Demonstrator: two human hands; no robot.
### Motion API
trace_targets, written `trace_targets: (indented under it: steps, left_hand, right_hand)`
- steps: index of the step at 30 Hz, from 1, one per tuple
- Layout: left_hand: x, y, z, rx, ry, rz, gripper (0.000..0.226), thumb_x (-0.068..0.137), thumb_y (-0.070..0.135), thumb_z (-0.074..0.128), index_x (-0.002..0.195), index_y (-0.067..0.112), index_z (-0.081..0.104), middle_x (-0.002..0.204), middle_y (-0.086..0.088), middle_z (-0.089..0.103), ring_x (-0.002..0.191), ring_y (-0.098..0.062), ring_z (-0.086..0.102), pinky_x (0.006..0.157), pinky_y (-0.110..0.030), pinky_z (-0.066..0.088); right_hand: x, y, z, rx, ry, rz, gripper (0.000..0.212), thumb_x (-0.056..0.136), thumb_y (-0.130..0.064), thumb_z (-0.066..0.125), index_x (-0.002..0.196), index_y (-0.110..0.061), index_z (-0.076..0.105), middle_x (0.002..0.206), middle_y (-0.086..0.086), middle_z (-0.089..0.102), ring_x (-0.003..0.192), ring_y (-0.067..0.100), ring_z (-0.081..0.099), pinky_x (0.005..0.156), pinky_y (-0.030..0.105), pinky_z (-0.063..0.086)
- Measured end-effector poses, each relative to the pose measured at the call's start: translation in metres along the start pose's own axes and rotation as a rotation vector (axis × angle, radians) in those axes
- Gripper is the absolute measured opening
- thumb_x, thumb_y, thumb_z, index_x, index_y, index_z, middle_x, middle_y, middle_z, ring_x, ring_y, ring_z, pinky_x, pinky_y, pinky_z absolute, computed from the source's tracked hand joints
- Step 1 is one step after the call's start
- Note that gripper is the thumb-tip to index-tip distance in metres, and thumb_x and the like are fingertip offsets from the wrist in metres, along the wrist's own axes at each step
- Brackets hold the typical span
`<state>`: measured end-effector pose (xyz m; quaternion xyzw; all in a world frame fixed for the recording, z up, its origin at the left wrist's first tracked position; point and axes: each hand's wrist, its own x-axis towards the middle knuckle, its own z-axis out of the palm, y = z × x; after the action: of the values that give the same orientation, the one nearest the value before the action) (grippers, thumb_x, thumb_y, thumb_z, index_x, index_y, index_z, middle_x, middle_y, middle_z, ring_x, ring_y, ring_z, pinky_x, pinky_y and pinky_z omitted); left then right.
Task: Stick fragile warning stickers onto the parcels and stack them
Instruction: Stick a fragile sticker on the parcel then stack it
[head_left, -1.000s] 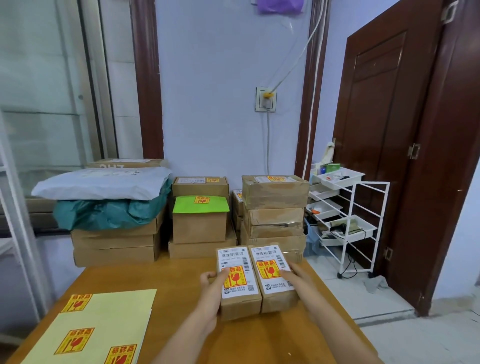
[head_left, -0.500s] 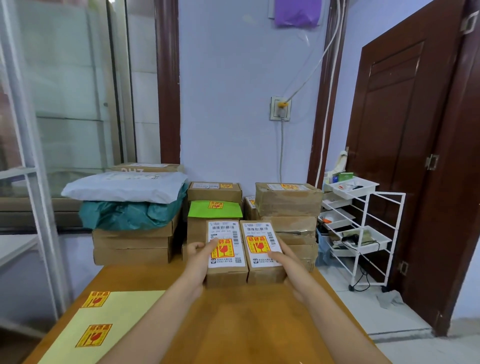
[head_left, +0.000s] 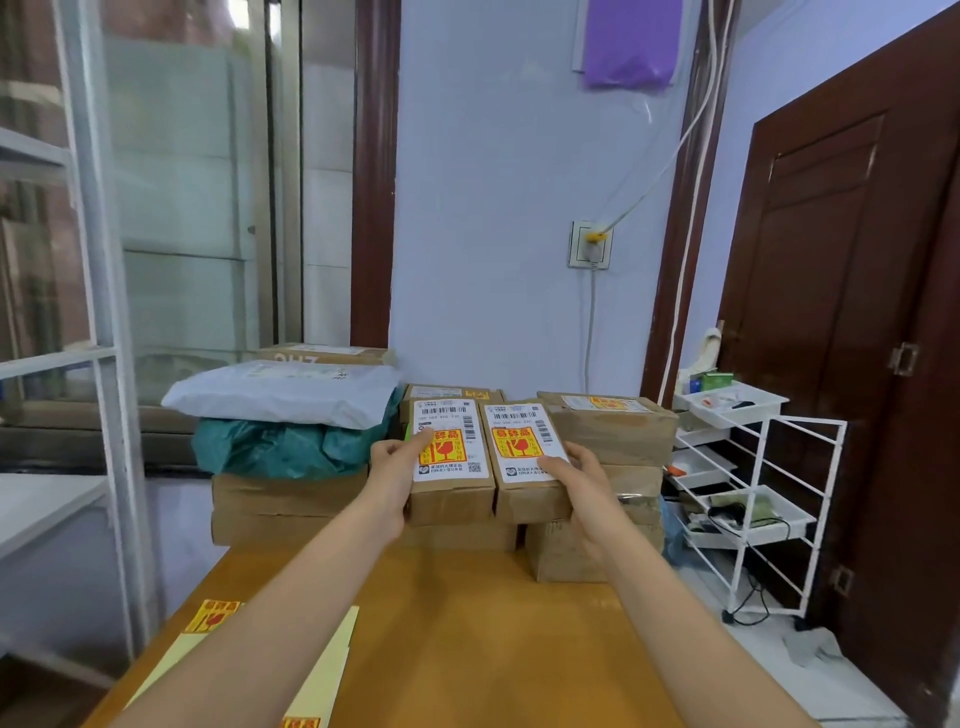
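The left hand (head_left: 390, 475) gripped the left cardboard parcel (head_left: 451, 462) and the right hand (head_left: 579, 480) gripped the right cardboard parcel (head_left: 525, 460), the two side by side, touching, held above the wooden table (head_left: 483, 639) before the stacked boxes (head_left: 613, 431), each bearing a fragile sticker (head_left: 440, 447)

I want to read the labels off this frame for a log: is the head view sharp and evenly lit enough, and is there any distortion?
Head view: soft, even light with no hard shadows or glare; the fragile stickers on the left parcel and right parcel read clearly, but the small label print is too fine to read; wide-angle distortion tilts the door and the window frame at the edges.
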<state>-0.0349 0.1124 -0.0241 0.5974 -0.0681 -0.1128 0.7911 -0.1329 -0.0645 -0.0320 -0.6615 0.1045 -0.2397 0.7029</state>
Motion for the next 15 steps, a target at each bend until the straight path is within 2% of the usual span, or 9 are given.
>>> trace_targets:
  steps: [3, 8, 10, 13, 15]
  left_hand:
    - [0.011, 0.007, 0.002, -0.003, -0.006, 0.0, 0.037, 0.089, 0.037, 0.064, 0.111, 0.019, 0.041, 0.093, -0.011, 0.069, 0.077, -0.023, 0.065, 0.071, -0.038, 0.053]
    - [0.035, 0.021, 0.006, -0.036, 0.006, 0.002, 0.042, 0.087, 0.035, 0.066, 0.117, 0.019, 0.041, 0.098, -0.013, 0.069, 0.085, -0.027, 0.067, 0.079, -0.043, 0.054]
    - [0.049, 0.029, 0.007, -0.044, 0.005, 0.001, 0.046, 0.085, 0.035, 0.068, 0.121, 0.018, 0.044, 0.099, -0.013, 0.07, 0.083, -0.026, 0.068, 0.071, -0.04, 0.056]
    - [0.073, 0.043, 0.011, -0.056, -0.007, -0.009, 0.051, 0.084, 0.036, 0.07, 0.126, 0.016, 0.05, 0.1, -0.013, 0.072, 0.084, -0.027, 0.07, 0.059, -0.034, 0.055]
    - [0.086, 0.052, 0.015, -0.077, -0.025, -0.024, 0.051, 0.084, 0.035, 0.069, 0.127, 0.014, 0.052, 0.101, -0.013, 0.071, 0.084, -0.027, 0.07, 0.057, -0.035, 0.055]
  right_hand:
    - [0.005, -0.008, 0.006, 0.025, 0.042, -0.015, 0.039, 0.09, -0.02, 0.064, 0.124, -0.017, 0.044, 0.107, -0.001, 0.065, 0.096, 0.013, 0.063, 0.079, 0.028, 0.05]
    - [0.028, -0.018, 0.016, 0.03, 0.073, -0.016, 0.038, 0.089, -0.022, 0.065, 0.121, -0.016, 0.046, 0.11, 0.001, 0.065, 0.101, 0.017, 0.063, 0.095, 0.037, 0.049]
    - [0.041, -0.022, 0.021, 0.043, 0.079, -0.016, 0.035, 0.089, -0.022, 0.064, 0.119, -0.017, 0.046, 0.106, -0.001, 0.066, 0.099, 0.016, 0.063, 0.094, 0.038, 0.049]
    - [0.063, -0.032, 0.028, 0.076, 0.078, -0.043, 0.023, 0.091, -0.019, 0.062, 0.109, -0.022, 0.048, 0.1, -0.003, 0.066, 0.091, 0.012, 0.064, 0.079, 0.028, 0.053]
    - [0.075, -0.038, 0.032, 0.083, 0.084, -0.077, 0.024, 0.092, -0.018, 0.061, 0.112, -0.019, 0.049, 0.101, -0.004, 0.064, 0.087, 0.009, 0.063, 0.068, 0.022, 0.05]
